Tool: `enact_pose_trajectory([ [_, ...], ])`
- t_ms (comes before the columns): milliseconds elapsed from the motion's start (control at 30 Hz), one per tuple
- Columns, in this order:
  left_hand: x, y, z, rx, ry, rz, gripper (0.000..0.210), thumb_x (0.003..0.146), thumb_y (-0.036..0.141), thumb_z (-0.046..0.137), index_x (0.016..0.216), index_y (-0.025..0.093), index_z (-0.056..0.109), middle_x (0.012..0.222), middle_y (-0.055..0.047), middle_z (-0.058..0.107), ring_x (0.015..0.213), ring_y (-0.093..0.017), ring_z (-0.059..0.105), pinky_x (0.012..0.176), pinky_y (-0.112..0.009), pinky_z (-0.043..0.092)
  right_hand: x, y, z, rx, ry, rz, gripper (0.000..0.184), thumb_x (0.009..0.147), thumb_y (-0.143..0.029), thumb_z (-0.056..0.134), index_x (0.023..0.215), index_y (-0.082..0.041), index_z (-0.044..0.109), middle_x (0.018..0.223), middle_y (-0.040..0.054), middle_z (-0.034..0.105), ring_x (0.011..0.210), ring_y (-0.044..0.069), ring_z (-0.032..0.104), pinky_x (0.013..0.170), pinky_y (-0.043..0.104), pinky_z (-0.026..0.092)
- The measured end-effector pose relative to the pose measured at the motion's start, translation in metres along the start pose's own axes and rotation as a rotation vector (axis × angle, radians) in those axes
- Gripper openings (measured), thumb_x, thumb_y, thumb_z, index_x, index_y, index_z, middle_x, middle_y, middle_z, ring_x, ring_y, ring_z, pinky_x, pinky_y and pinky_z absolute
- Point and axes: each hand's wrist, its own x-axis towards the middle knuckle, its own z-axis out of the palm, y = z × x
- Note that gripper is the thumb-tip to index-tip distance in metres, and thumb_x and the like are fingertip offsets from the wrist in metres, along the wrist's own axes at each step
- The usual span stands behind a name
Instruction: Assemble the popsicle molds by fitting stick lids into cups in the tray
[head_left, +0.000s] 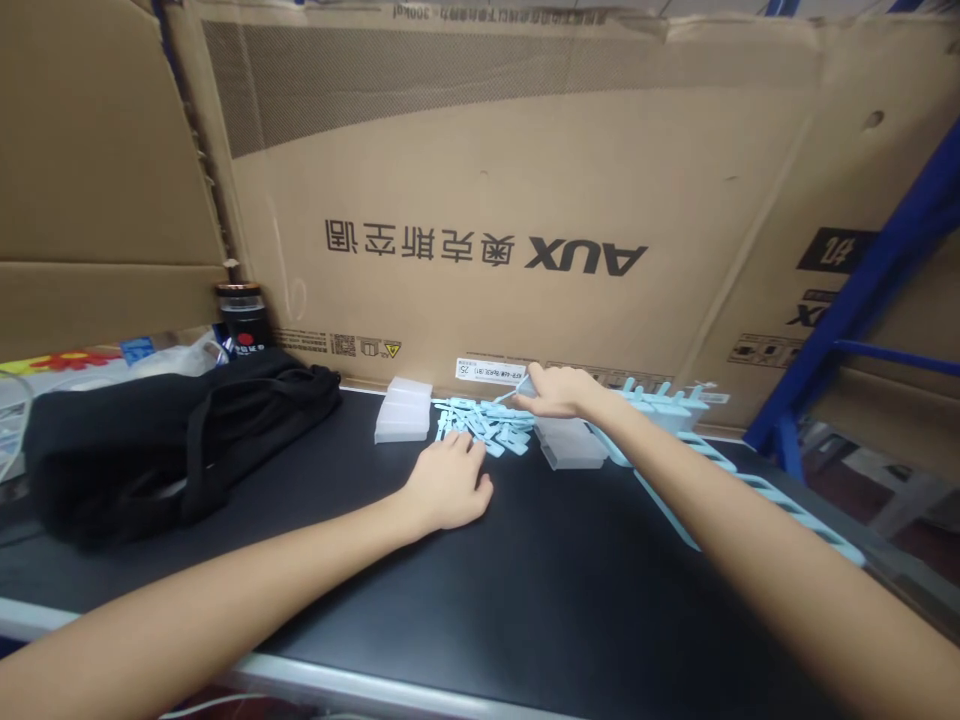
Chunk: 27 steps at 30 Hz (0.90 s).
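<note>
My right hand [559, 391] is raised at the back of the table, its fingers pinched on a light-blue plastic stick [514, 390] with a flat wider end. Beneath it lies a loose pile of similar light-blue plastic sticks [491, 424]. At the near edge of that pile my left hand [450, 483] rests palm down on the table, fingers spread and holding nothing; the fingertips reach the nearest sticks. A frosted translucent mold block [403, 410] stands left of the pile. Another frosted mold block [571, 443] sits to its right, below my right wrist.
Light-blue slotted frames [799, 512] and a light-blue mold with upright sticks [667, 405] stand at the right, partly behind my forearm. A black cloth bag [150, 450] and a dark jar [246, 318] are left. Large cardboard [420, 170] walls the back of the black table [510, 610].
</note>
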Motion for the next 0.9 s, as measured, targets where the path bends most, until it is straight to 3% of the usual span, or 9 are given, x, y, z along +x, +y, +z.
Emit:
enact_pose_trajectory([
  [467,0.000,0.000,0.000,0.032,-0.011,0.011,0.023,0.091,0.037,0.047,0.099,0.017,0.057,0.102,-0.013,0.061,0.103,-0.031,0.055,0.087,-0.044,0.049,0.031,-0.029,0.006,-0.061,0.038,-0.087,0.073,0.085,-0.070,0.046,0.128,-0.012,0.052,0.114,0.0228,0.067,0.108,0.038,0.063,0.088,0.048,0.047],
  [667,-0.001,0.002,-0.002,0.048,-0.008,-0.009,0.024,0.091,0.035,0.045,0.100,0.018,0.059,0.103,-0.012,0.061,0.104,-0.030,0.055,0.088,-0.042,0.049,0.034,0.020,-0.010,-0.070,0.133,-0.038,0.072,0.093,-0.069,0.025,0.129,-0.009,0.043,0.125,0.0270,0.054,0.104,0.038,0.062,0.087,0.049,0.045],
  [900,-0.002,0.002,-0.002,0.048,0.008,0.018,0.024,0.090,0.033,0.045,0.100,0.017,0.060,0.101,-0.012,0.062,0.101,-0.030,0.057,0.086,-0.042,0.049,0.021,0.073,0.032,-0.122,0.034,-0.180,0.063,0.091,-0.065,0.030,0.122,-0.014,0.051,0.123,0.0206,0.054,0.117,0.036,0.051,0.096,0.053,0.040],
])
